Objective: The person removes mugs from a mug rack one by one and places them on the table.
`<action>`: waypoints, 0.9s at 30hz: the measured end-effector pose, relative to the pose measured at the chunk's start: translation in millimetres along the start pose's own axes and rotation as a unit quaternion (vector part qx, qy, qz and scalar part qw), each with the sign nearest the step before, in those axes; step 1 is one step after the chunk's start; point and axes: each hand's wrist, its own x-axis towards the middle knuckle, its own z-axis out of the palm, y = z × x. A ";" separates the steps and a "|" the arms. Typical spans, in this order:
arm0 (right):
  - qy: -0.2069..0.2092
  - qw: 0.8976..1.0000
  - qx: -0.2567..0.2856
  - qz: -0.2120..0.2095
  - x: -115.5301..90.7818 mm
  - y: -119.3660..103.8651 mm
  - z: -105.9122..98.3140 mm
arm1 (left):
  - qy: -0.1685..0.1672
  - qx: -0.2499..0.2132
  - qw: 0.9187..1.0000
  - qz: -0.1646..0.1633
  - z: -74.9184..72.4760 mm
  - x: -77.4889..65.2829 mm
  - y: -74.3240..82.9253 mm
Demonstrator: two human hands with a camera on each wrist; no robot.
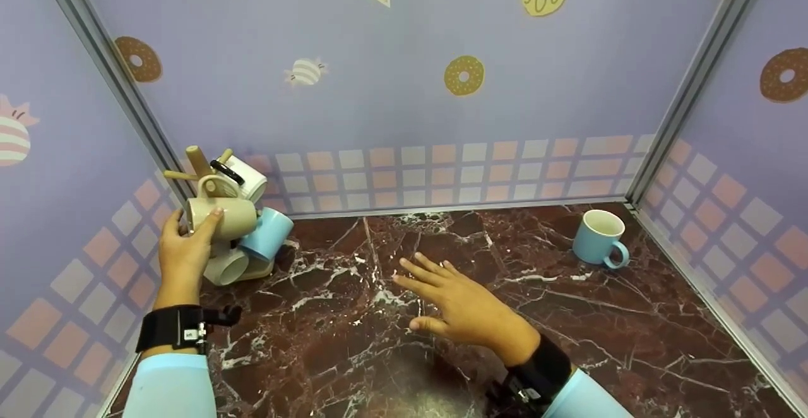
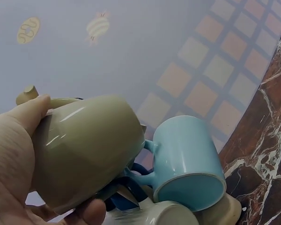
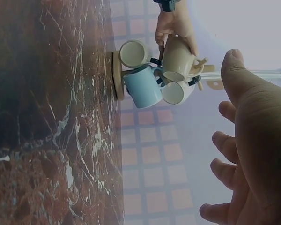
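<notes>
My left hand [image 1: 183, 250] grips a beige mug [image 1: 233, 217] lying sideways against a wooden mug tree [image 1: 198, 160] at the back left. The mug's handle points up and overlaps a peg in the head view. In the left wrist view, thumb and fingers wrap the body of this mug [image 2: 91, 145]. On the tree also hang a light blue mug [image 1: 268, 233], a white mug [image 1: 251, 178] with a black handle, and a pale mug [image 3: 133, 53] low down. My right hand [image 1: 454, 298] hovers over the table with spread fingers, holding nothing.
Another blue mug [image 1: 593, 241] with a cream inside stands upright at the back right of the dark red marbled table [image 1: 353, 355]. Purple panels [image 1: 404, 108] with sweets and tile patterns enclose the back and both sides. The mug tree is near the left corner.
</notes>
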 end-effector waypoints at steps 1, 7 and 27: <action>0.000 1.000 0.000 0.001 -0.1 0.0 0.1 | -0.005 -0.004 1.000 0.000 0.1 1.1 0.7; -0.002 1.000 -0.007 0.000 -0.4 -0.4 0.6 | -0.015 -0.022 1.000 0.006 1.8 3.9 3.2; -0.003 1.000 -0.002 -0.001 -0.3 -1.8 -0.8 | 0.038 -0.018 0.999 0.034 3.6 -15.3 9.2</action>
